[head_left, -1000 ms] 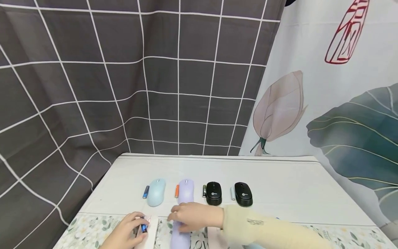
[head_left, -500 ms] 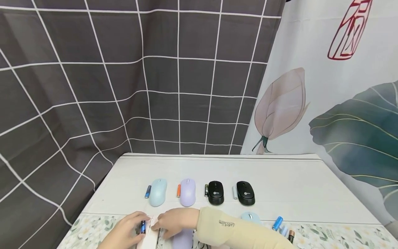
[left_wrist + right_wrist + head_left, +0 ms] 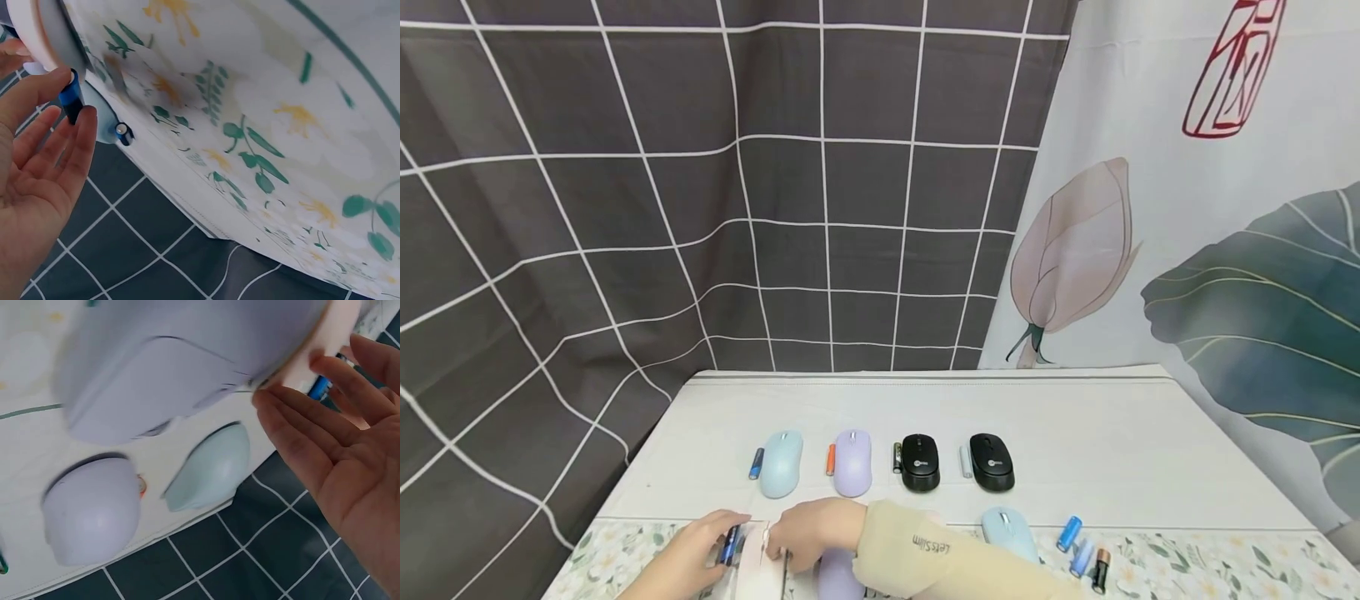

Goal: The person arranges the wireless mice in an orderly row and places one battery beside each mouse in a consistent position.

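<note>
In the head view, my left hand (image 3: 683, 557) pinches a dark-blue battery (image 3: 730, 546) between thumb and fingers. The left wrist view shows that battery (image 3: 71, 99) held by its ends, close beside a pale pink mouse (image 3: 39, 28). My right hand (image 3: 808, 533) reaches across to the pale pink mouse (image 3: 762, 562). Its extended fingertips touch the mouse's right side in the right wrist view, where the hand (image 3: 340, 431) shows its palm. A lilac mouse (image 3: 838, 577) lies partly under the right wrist. The pale pink mouse's near end is cut off by the frame.
Along the back stand a light blue mouse (image 3: 781, 464), a lilac mouse (image 3: 853, 463) and two black mice (image 3: 921, 463), each with a battery on its left. At front right lie another light blue mouse (image 3: 1009, 532) and loose batteries (image 3: 1082, 557). A grey grid curtain (image 3: 782, 183) hangs behind.
My right hand has moved left from above the lilac mouse to the pale pink mouse. The left hand has shifted slightly left with its battery, which now tilts. The front-right batteries have come into view.
</note>
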The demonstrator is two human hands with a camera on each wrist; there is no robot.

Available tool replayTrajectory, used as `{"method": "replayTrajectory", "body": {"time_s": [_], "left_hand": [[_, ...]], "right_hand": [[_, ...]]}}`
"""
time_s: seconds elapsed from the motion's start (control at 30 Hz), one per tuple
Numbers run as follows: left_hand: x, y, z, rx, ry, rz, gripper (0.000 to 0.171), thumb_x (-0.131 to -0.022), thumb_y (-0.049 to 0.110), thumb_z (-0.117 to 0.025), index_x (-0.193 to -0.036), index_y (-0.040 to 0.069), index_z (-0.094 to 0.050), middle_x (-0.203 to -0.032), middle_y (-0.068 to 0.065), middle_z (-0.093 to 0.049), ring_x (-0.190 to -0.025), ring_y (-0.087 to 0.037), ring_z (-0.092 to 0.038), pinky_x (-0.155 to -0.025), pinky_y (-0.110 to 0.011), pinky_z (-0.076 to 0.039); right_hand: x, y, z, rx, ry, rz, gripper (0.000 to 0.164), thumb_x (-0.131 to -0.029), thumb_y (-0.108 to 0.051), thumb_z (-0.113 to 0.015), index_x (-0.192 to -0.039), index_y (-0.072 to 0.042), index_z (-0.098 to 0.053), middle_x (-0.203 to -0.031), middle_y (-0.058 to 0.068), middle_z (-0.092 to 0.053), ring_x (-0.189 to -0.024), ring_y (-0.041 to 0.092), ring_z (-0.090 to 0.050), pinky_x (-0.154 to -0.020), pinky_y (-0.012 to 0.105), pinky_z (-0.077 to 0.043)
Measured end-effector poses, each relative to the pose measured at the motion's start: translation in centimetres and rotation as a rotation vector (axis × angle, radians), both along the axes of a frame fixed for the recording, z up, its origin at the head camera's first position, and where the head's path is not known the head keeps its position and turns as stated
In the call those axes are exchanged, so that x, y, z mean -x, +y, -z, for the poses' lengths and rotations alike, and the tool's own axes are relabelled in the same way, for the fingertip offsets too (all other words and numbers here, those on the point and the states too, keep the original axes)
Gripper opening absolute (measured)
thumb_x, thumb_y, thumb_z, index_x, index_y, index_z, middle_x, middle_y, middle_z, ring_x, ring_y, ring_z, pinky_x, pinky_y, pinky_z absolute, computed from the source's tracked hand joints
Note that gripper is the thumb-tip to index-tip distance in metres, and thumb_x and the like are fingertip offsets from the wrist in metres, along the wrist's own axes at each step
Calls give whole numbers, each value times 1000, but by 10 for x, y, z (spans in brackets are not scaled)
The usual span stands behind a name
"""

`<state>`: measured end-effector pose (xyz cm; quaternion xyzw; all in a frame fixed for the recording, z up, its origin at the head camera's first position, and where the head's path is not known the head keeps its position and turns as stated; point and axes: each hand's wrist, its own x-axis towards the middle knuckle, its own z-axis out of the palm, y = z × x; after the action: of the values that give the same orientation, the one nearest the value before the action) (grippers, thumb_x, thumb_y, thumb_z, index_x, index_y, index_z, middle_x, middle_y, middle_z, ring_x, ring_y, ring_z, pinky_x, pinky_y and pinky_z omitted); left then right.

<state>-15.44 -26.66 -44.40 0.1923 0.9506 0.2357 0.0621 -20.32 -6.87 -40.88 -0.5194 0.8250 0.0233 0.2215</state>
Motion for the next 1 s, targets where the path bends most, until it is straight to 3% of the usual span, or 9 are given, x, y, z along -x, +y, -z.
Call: {"method": "replayTrajectory", "body": {"time_s": [0.17, 0.33, 0.43, 0.57, 0.7, 0.83, 0.97, 1.0], "left_hand": [[2, 0, 2, -7, -71, 6, 58, -63, -5, -74, -118, -6, -56, -112, -20, -63, -85, -27, -64, -74, -41, -54], [2, 1, 6, -66, -128, 23, 49, -64, -9, -69, -109, 3, -54, -87, -4, -58, -71, -7, -52, -63, -31, -51], [1, 0, 8, -84, -124, 47, 48, -62, -10, -67, -103, 8, -49, -78, 1, -51, -67, -1, -46, -59, -27, -48], [1, -2, 9, -86, -105, 61, 49, -64, -7, -71, -103, 8, -46, -82, 1, -55, -69, 0, -49, -60, -28, -50], [2, -1, 9, -108, -107, 76, 49, -65, -6, -74, -104, 7, -46, -95, -8, -61, -76, -17, -62, -64, -32, -55], [2, -1, 8, -142, -143, 75, 50, -64, -8, -74, -104, 6, -47, -106, -19, -61, -86, -39, -64, -69, -39, -57], [1, 1, 8, -161, -155, 76, 48, -64, -7, -74, -102, 5, -48, -104, -18, -61, -84, -37, -65, -68, -38, -57], [1, 1, 9, -158, -147, 79, 48, -64, -7, -74, -101, 6, -48, -101, -16, -61, -82, -35, -65, -67, -38, -57]], "right_hand": [[-4, -7, -2, -35, 0, 40, 23, -84, -11, -63, -104, -20, -71, -90, -11, -68, -64, 2, -50, -56, 12, -39], [-6, -10, -2, -56, 0, 72, 17, -83, -10, -63, -96, -18, -69, -79, -9, -64, -60, 4, -46, -54, 14, -37], [-7, -11, -2, -51, -6, 82, 14, -83, -8, -63, -92, -18, -69, -74, -8, -61, -58, 4, -45, -53, 14, -37], [-9, -13, -2, -44, -1, 68, 11, -84, -7, -63, -81, -16, -67, -70, -8, -60, -56, 3, -44, -51, 13, -36], [-9, -13, -1, -45, 28, 50, 12, -85, -10, -63, -74, -16, -61, -66, -8, -56, -54, 3, -42, -50, 13, -34], [-8, -13, 0, -38, 80, 14, 15, -86, -17, -65, -73, -17, -58, -64, -9, -55, -54, 3, -41, -49, 13, -33], [-8, -11, 0, -56, 114, -10, 7, -88, -15, -63, -87, -19, -68, -78, -11, -63, -60, 2, -45, -54, 11, -35], [-8, -10, 0, -62, 114, -4, 12, -88, -14, -63, -94, -21, -70, -85, -13, -66, -62, 2, -46, -56, 11, -37]]}}
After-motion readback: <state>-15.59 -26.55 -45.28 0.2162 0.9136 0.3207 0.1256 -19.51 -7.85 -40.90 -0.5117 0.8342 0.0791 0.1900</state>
